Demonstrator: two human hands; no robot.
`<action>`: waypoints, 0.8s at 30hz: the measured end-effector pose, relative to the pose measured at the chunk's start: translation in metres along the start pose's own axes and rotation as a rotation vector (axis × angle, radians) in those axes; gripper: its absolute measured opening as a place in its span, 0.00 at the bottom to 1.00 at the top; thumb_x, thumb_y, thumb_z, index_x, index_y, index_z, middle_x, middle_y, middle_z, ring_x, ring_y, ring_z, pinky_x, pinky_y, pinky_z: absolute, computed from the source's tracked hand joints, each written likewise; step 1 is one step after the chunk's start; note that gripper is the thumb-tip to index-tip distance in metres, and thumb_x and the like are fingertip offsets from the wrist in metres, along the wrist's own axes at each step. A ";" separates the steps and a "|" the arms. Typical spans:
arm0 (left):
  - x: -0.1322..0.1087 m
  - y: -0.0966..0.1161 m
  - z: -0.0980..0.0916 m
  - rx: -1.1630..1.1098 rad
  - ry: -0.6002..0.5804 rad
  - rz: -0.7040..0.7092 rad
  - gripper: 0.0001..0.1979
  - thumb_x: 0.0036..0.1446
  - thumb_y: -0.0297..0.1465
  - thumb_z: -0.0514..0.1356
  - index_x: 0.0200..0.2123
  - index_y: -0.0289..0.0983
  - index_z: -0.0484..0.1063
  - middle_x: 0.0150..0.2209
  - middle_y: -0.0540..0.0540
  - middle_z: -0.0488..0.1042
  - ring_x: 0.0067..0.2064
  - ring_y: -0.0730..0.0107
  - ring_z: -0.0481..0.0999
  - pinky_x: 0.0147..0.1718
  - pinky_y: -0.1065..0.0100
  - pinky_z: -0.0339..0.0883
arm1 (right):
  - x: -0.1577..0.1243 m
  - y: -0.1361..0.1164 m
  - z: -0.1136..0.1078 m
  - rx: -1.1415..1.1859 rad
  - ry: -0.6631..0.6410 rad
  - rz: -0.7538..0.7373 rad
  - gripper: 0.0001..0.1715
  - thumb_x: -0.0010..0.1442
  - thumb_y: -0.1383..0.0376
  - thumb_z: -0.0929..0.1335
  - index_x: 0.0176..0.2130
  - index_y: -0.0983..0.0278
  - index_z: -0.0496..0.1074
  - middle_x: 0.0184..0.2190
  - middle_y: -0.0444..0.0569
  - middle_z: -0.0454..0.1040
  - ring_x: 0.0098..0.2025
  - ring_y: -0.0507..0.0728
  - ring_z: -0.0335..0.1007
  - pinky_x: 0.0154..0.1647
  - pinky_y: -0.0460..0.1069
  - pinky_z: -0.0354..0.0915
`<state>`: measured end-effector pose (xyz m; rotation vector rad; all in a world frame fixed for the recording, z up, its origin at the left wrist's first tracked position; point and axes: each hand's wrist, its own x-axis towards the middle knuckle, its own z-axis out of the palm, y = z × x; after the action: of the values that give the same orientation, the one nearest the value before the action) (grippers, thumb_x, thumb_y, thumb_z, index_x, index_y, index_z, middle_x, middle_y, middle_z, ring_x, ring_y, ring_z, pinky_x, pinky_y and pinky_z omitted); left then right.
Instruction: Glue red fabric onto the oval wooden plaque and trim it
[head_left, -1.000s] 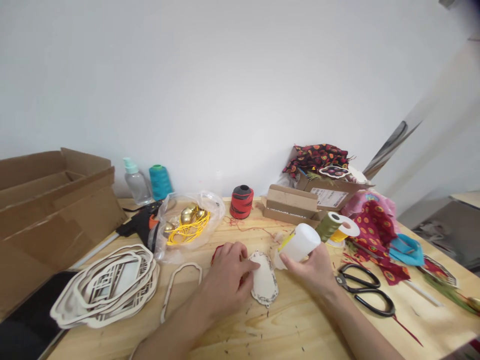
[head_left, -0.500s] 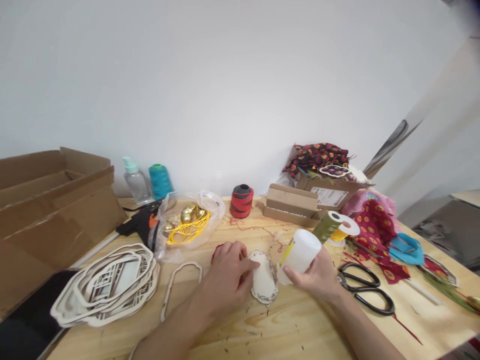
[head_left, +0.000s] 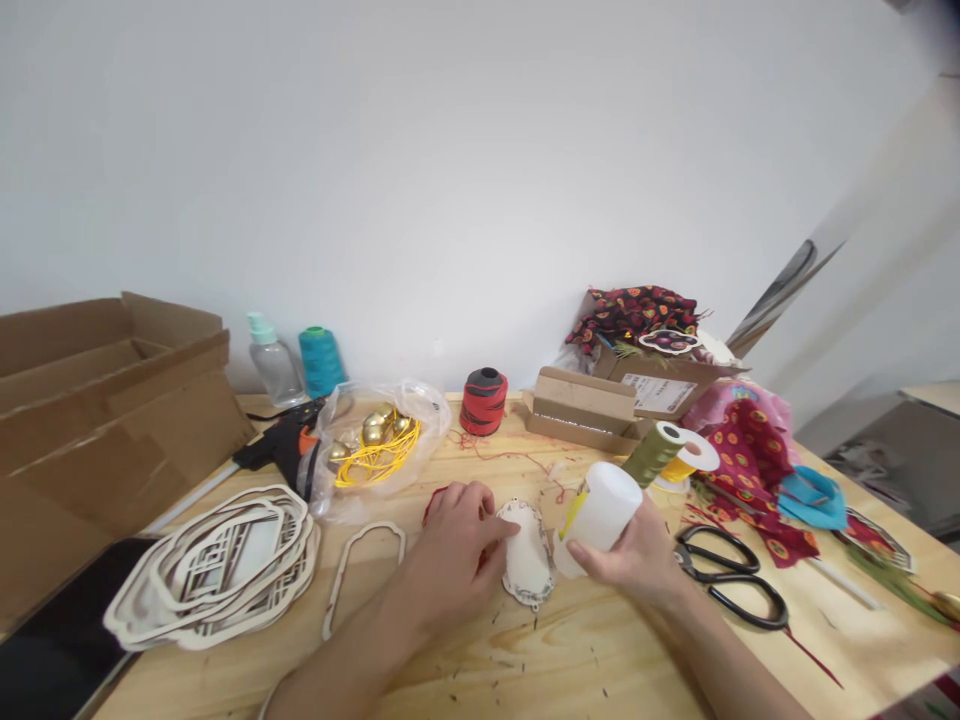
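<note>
A small white oval piece [head_left: 526,560] with a scalloped edge lies on the wooden table [head_left: 585,650]. My left hand [head_left: 450,555] rests beside it, fingers curled, with fingertips pressing on its left edge. Something red [head_left: 431,503] peeks out under that hand. My right hand [head_left: 637,560] is wrapped round a white cylindrical bottle [head_left: 600,505] with a yellow part at its lower end, tilted down toward the oval piece's right edge.
Black scissors [head_left: 731,585] lie right of my right hand. A stack of cut wooden frames [head_left: 217,565] and a loose arch frame [head_left: 360,565] lie left. Behind are a bag of gold bells [head_left: 371,440], a glue gun [head_left: 285,445], thread spools, cardboard boxes and patterned fabric.
My right hand and the white bottle have moved slightly down and left, closer to the oval piece. My left hand has stayed put on it.
</note>
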<state>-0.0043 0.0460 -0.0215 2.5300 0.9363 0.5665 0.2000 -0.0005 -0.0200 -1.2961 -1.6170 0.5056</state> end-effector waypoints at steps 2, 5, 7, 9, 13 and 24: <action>0.000 0.000 0.000 0.002 0.000 -0.002 0.14 0.54 0.28 0.50 0.40 0.44 0.72 0.34 0.46 0.63 0.38 0.62 0.62 0.37 0.59 0.57 | -0.001 0.000 0.001 0.010 0.005 -0.007 0.08 0.42 0.63 0.70 0.24 0.62 0.66 0.21 0.44 0.68 0.24 0.55 0.66 0.24 0.47 0.67; 0.001 0.001 -0.001 0.008 -0.002 -0.001 0.14 0.54 0.28 0.50 0.39 0.44 0.73 0.34 0.46 0.63 0.38 0.62 0.62 0.37 0.59 0.57 | -0.003 0.000 0.002 0.042 0.016 -0.005 0.09 0.42 0.64 0.70 0.24 0.62 0.66 0.21 0.43 0.68 0.23 0.55 0.66 0.23 0.47 0.66; 0.001 0.001 -0.001 0.005 -0.004 0.000 0.14 0.54 0.28 0.50 0.39 0.44 0.73 0.34 0.46 0.63 0.38 0.62 0.62 0.37 0.59 0.57 | -0.002 -0.001 0.003 0.075 0.005 0.001 0.09 0.42 0.64 0.70 0.24 0.62 0.65 0.21 0.44 0.68 0.23 0.55 0.66 0.22 0.47 0.66; 0.001 0.000 0.000 0.000 -0.006 0.005 0.14 0.54 0.28 0.50 0.39 0.43 0.73 0.34 0.46 0.63 0.38 0.62 0.62 0.37 0.59 0.57 | -0.001 -0.003 0.003 0.082 0.025 0.007 0.10 0.41 0.65 0.71 0.25 0.62 0.65 0.22 0.44 0.69 0.24 0.55 0.67 0.23 0.47 0.67; 0.001 -0.001 0.000 0.002 -0.010 0.006 0.14 0.54 0.28 0.50 0.39 0.44 0.73 0.35 0.46 0.63 0.39 0.62 0.62 0.37 0.59 0.57 | 0.002 -0.004 0.000 0.064 0.090 -0.007 0.17 0.41 0.65 0.71 0.34 0.63 0.67 0.26 0.46 0.71 0.26 0.56 0.68 0.24 0.47 0.67; 0.001 -0.001 -0.001 0.003 -0.008 -0.002 0.14 0.54 0.28 0.50 0.39 0.44 0.73 0.34 0.46 0.63 0.39 0.62 0.62 0.38 0.59 0.57 | 0.003 -0.005 0.002 0.398 0.006 0.119 0.16 0.41 0.59 0.73 0.30 0.63 0.69 0.24 0.46 0.73 0.23 0.55 0.68 0.23 0.48 0.67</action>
<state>-0.0040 0.0474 -0.0210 2.5315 0.9373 0.5547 0.1957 0.0016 -0.0160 -1.0928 -1.3521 0.8485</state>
